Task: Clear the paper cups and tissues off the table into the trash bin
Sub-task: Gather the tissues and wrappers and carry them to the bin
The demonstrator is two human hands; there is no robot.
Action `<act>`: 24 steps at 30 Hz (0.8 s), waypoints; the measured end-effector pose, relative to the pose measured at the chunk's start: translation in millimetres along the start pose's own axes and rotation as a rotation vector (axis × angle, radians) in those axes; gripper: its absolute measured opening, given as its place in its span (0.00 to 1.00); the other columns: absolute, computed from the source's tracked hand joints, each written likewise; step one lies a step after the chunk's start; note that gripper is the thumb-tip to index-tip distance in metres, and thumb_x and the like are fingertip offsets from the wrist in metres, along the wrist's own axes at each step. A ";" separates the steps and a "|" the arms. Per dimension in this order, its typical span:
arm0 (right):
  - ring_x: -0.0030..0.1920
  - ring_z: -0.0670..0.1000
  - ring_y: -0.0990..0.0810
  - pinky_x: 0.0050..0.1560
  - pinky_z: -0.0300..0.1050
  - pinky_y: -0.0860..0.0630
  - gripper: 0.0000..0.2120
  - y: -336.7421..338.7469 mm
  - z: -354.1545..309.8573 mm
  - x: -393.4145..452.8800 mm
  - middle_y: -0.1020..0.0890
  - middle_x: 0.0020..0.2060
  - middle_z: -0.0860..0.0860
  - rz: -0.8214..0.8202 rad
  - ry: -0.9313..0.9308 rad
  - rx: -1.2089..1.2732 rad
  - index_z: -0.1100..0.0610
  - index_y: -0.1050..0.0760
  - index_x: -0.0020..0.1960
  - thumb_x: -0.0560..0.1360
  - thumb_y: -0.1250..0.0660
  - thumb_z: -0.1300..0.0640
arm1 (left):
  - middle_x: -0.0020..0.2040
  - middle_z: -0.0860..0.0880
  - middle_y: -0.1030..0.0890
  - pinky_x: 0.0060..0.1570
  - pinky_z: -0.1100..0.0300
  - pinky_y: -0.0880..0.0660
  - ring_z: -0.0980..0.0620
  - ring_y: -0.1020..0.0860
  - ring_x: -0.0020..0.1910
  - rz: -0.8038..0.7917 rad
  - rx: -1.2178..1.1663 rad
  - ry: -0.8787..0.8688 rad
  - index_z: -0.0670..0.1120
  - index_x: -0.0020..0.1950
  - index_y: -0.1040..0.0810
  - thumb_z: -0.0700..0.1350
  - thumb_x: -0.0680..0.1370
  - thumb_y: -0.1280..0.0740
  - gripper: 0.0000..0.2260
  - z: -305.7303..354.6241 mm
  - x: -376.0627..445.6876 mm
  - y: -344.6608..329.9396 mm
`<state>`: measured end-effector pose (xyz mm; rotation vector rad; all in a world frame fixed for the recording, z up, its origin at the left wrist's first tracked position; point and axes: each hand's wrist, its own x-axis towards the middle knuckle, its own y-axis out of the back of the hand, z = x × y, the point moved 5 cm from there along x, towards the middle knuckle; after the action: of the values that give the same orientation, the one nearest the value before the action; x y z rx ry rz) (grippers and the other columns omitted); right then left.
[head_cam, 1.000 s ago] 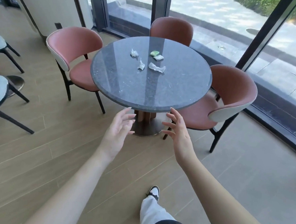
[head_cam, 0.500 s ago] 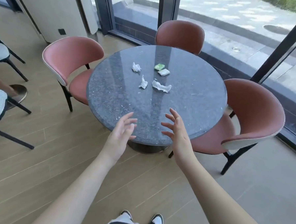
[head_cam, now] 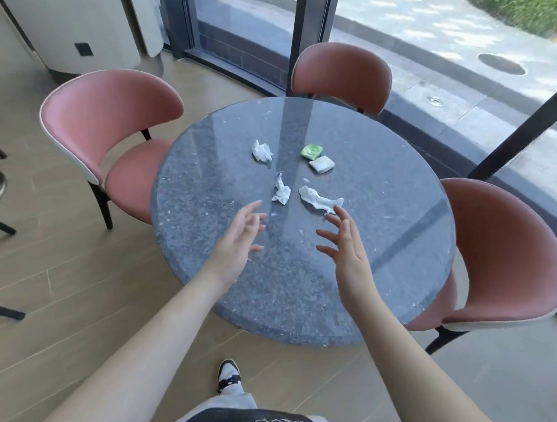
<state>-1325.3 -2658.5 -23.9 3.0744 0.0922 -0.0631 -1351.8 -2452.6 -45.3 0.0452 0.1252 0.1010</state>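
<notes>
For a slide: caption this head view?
Both open hands, left hand and right hand, hover above crumpled tissues on a round table.

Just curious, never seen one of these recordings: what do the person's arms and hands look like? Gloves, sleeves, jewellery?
Both are bare: the left hand and right hand show no gloves, rings or watch, and the forearms carry no sleeves as far as the picture shows.

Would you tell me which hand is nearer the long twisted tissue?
The right hand: its fingertips reach the near end of the long twisted tissue. The left hand hovers open, off to the tissue's left and nearer the person.
</notes>
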 end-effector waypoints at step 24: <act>0.58 0.42 0.19 0.56 0.43 0.22 0.17 17.6 67.6 174.4 0.23 0.65 0.42 0.052 -0.185 0.013 0.35 0.29 0.65 0.80 0.48 0.39 | 0.74 0.47 0.30 0.68 0.48 0.28 0.49 0.25 0.65 -0.116 0.608 0.254 0.52 0.80 0.39 0.51 0.83 0.36 0.26 -76.7 243.3 -33.9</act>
<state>-1152.9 -2670.3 -97.6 3.0635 0.0025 -0.3451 -1118.1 -2458.2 -152.8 0.6328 0.4086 -0.0510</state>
